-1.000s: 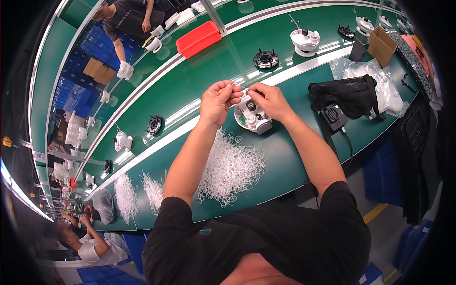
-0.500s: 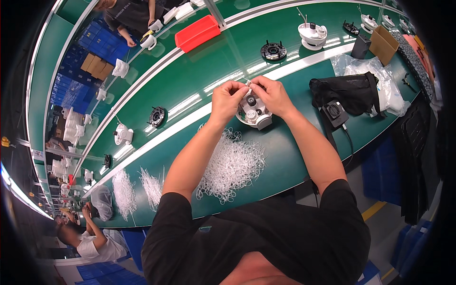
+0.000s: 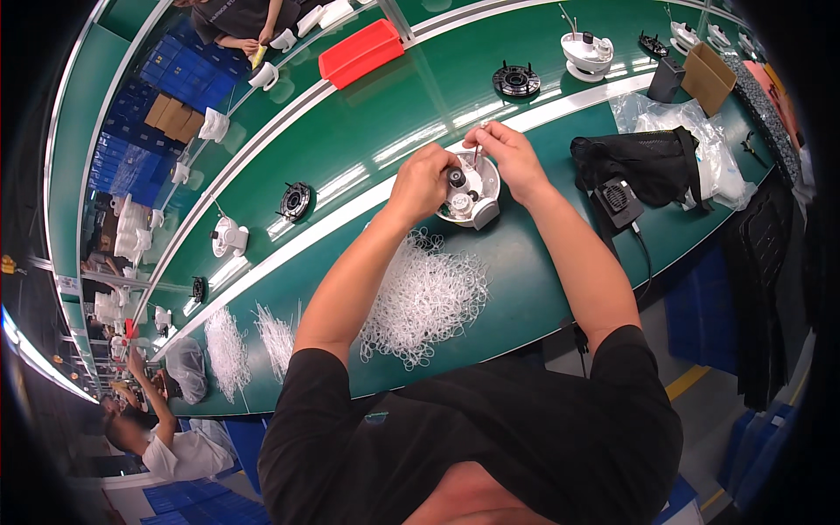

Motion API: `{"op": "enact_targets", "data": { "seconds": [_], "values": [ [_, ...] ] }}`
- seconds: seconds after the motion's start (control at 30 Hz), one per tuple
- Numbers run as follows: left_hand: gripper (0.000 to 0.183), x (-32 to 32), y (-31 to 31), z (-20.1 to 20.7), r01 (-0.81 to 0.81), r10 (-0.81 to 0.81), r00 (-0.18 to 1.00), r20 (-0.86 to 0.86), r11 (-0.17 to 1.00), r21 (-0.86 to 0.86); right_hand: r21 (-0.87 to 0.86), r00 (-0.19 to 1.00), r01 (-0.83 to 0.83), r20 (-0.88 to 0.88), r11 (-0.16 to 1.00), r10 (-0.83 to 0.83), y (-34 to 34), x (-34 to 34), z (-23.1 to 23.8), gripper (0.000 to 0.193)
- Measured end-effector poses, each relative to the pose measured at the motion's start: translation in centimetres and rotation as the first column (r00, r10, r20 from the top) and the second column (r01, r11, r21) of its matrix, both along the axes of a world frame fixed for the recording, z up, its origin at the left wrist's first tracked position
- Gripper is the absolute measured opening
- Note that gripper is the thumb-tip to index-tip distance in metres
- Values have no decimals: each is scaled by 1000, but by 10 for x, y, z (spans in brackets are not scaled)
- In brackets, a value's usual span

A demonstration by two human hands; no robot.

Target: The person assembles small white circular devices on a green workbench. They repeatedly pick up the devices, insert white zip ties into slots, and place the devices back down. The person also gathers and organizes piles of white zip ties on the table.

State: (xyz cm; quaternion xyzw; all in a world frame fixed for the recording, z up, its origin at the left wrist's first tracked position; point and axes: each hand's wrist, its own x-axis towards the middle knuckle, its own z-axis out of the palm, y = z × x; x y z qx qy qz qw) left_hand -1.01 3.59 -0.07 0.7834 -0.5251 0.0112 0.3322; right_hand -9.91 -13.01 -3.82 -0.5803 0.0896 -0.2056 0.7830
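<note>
In front of me on the bench's green top stands a round white housing, open side up, with a black knob-like cylinder and white fittings inside. My left hand is closed over the housing's left rim, its fingertips partly hidden beside the black cylinder. At the far rim, my right hand pinches the upper end of thin wires that rise from inside the housing. Left of the housing and nearer to me lies a big heap of looped white zip ties.
Beyond the bench, a green conveyor carries black discs and white housings. A red bin stands across it. At right lie a black bag, a small black fan-like device and clear plastic. Co-workers are at left.
My hands have parted: the left moved down onto the housing's left rim, while the right stays high, pinching wires. The conveyor's discs and housings have shifted slightly right. A co-worker at left raised an arm.
</note>
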Motion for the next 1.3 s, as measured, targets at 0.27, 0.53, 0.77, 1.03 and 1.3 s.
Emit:
{"op": "enact_targets", "data": {
  "seconds": [0.27,0.53,0.77,1.03,1.3],
  "values": [
    [15,3,4,-4,-40,38,997,74,999,28,-624,979,-166,-200,763,50,-6,-13,18,15],
    [5,0,5,-6,-131,132,990,46,991,-6,-893,997,32,57,449,43,-7,-8,15,17],
    [9,7,11,-3,-237,236,969,78,972,4,-917,998,12,33,398,47,-5,-11,17,16],
    [32,30,34,-18,-234,285,885,-368,956,176,-328,989,141,1,934,-149,-16,7,-26,34],
    [26,45,21,-12,-261,169,409,-896,963,63,-380,947,280,-41,882,-318,-14,15,-47,33]
  ]
}}
